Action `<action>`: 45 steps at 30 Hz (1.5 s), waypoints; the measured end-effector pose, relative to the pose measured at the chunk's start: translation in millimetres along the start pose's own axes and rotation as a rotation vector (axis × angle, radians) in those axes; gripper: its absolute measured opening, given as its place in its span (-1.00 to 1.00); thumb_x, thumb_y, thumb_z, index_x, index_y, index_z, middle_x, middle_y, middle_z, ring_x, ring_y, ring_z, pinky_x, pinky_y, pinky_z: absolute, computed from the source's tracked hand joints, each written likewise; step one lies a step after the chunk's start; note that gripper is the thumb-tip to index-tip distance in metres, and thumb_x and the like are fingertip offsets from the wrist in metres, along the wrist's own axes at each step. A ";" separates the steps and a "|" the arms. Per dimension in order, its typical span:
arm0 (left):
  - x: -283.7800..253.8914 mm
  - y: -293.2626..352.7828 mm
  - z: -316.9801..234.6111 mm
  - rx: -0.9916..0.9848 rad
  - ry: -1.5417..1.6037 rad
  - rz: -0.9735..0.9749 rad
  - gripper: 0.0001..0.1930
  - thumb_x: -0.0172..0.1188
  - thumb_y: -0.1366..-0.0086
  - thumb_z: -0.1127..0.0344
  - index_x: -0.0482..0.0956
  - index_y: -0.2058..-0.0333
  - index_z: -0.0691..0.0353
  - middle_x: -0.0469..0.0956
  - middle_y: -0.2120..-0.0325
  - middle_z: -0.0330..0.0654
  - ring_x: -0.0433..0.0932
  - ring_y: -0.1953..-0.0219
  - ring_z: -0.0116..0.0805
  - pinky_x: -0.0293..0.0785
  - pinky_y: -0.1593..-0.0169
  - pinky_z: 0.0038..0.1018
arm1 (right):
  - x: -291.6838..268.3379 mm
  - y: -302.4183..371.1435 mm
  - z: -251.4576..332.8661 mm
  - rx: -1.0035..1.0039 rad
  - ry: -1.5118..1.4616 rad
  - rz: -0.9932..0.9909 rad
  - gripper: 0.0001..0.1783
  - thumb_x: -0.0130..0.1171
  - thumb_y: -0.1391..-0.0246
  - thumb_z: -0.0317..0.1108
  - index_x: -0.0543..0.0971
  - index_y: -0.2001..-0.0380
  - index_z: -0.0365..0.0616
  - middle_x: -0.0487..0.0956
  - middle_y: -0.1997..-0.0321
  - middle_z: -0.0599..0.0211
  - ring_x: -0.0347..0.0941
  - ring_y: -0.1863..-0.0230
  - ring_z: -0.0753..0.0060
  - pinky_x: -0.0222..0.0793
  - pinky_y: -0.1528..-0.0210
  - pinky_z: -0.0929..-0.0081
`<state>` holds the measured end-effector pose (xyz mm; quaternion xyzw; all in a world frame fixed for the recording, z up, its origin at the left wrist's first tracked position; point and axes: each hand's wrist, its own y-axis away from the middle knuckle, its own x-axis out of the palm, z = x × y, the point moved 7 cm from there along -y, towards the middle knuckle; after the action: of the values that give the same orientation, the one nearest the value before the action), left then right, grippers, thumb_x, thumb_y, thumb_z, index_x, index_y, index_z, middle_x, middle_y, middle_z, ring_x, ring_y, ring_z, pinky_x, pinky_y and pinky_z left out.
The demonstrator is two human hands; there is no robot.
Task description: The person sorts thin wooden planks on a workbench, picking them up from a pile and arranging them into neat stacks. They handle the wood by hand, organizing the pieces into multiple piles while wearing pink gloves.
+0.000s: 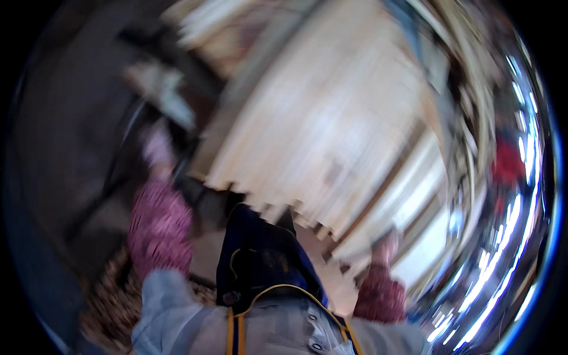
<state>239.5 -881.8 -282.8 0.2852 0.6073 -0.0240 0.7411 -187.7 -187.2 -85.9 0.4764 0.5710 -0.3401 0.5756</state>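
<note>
Head view: what lies in front of me?

Long, pale wooden strips (331, 118) lie side by side across the middle, their near ends stepped and uneven; toward your right, dark gaps part them.

Am I holding anything?

Your right hand (386, 245), beyond a dark reddish sleeve cover (380, 296), is at the near ends of the rightmost strips; blur hides whether its fingers are wide, narrow or gripping. Your left hand (157, 145), beyond a pink patterned sleeve cover (161, 228), is left of the strips, near a blurred whitish piece (174, 94). I cannot tell how those fingers are set either.

What crowds me?

Your dark blue apron with yellow edging (266, 254) comes close to the strips' near ends. A heap of small brown pieces (115, 302) lies at lower left, partly hidden by your left arm. Long, thin, pale lengths (473, 112) crowd the right side, with a blurred red thing (507, 160) beyond.
</note>
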 end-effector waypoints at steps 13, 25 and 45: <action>-262.5 364.0 -410.7 1.035 0.832 -0.183 -0.40 0.23 -0.24 0.31 0.32 -0.25 0.24 0.43 -0.11 0.06 0.46 -0.11 0.05 0.39 -0.19 -0.22 | -39.5 5.5 -32.3 0.349 -0.777 -0.225 -0.43 0.16 -0.20 -0.10 0.43 -0.21 -0.10 0.52 -0.10 -0.04 0.43 -0.16 -0.02 0.33 -0.20 0.18; -140.8 307.4 -531.4 0.637 1.141 0.377 -0.13 0.32 -0.24 0.29 -0.07 -0.38 0.21 0.32 -0.21 0.09 0.41 -0.18 -0.17 0.38 -0.20 -0.37 | -14.2 3.9 3.3 0.463 -1.337 0.096 0.22 0.45 0.12 -0.13 -0.11 -0.45 -0.15 0.23 -0.39 -0.13 0.14 -0.41 -0.01 0.07 -0.42 0.26; -201.4 622.3 -656.0 1.190 1.103 1.038 0.09 0.30 -0.17 0.54 -0.35 -0.43 -0.06 0.28 -0.20 -0.04 0.43 -0.10 -0.24 0.49 -0.14 -0.39 | -118.8 167.0 -270.2 0.453 -2.110 -0.103 -0.05 0.20 -0.20 -0.38 -0.16 -0.46 -0.16 0.38 -0.26 0.07 0.38 -0.20 0.37 0.29 -0.25 0.47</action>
<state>-156.8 -127.6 80.8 0.8187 0.5569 0.1402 0.0035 -135.4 100.4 86.1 0.0138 -0.2699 -0.7003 0.6607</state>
